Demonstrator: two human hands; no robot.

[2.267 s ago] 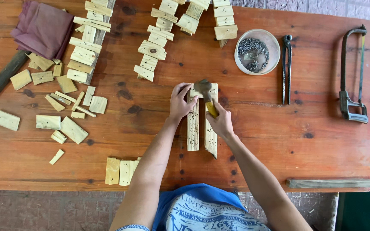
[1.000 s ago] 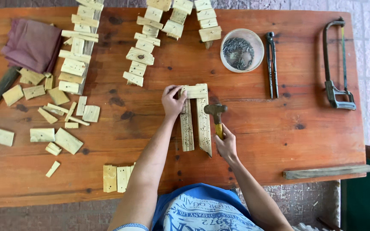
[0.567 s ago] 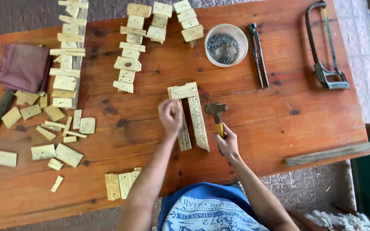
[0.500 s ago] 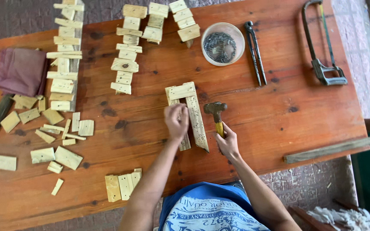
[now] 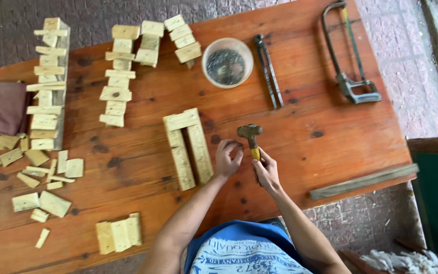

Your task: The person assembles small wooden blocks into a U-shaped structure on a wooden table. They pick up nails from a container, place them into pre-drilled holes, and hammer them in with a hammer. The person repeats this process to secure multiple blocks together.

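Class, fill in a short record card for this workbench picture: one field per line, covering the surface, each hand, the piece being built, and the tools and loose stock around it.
Surface: wooden table
Right hand: grips the yellow handle of a hammer
Left hand: fingers curled, beside the hammer handle, off the wood
Workpiece: wooden frame, two long strips with a short piece across the top
Tools: bowl of nails, pincers, hacksaw
Stock: rows of cut wooden blocks, far left

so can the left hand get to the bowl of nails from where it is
Probably yes. The left hand is free beside the hammer that the right hand holds, and the table between it and the bowl of nails is bare wood.
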